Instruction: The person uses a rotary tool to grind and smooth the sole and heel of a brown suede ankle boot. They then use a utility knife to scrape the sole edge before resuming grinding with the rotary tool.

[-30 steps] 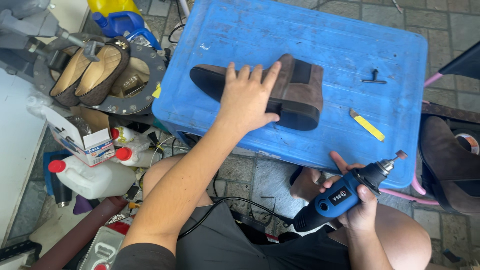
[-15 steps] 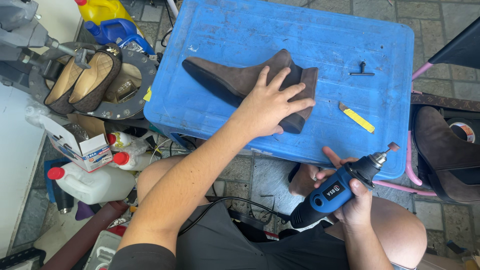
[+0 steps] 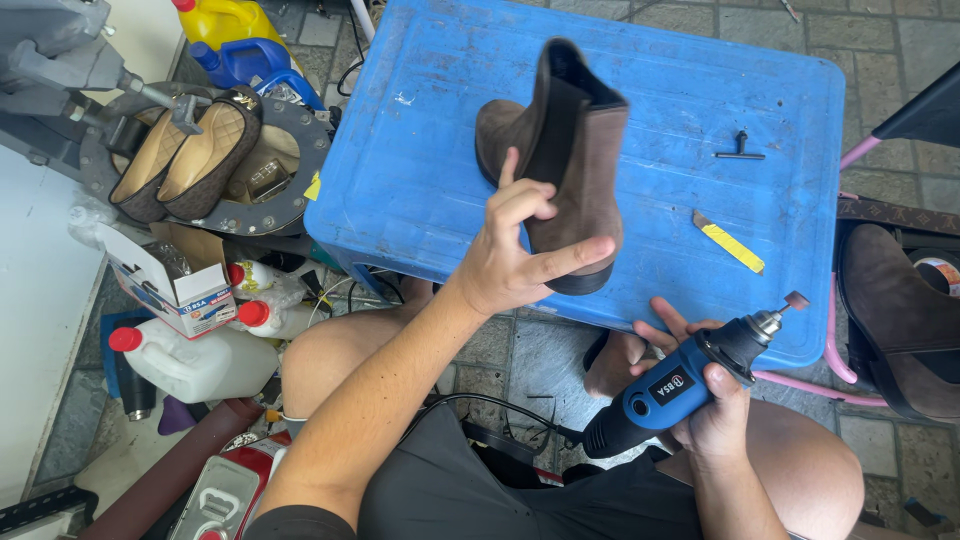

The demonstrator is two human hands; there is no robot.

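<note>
My left hand (image 3: 515,250) grips a brown suede ankle boot (image 3: 565,160) by its heel and lifts it above the blue plastic lid (image 3: 420,150), opening turned up and away. My right hand (image 3: 715,410) holds a blue and black rotary tool (image 3: 680,385) over my right thigh. Its small grinding tip (image 3: 796,299) points up and to the right, clear of the boot.
A yellow-handled blade (image 3: 730,243) and a small black key (image 3: 740,150) lie on the lid. A second brown boot (image 3: 895,320) sits at right. To the left are tan flat shoes (image 3: 185,160), a small box (image 3: 165,280), white red-capped bottles (image 3: 195,360) and blue and yellow jugs (image 3: 235,45).
My left hand has raised the boot off the blue lid and turned it upright. My right hand has kept the rotary tool in about the same place.
</note>
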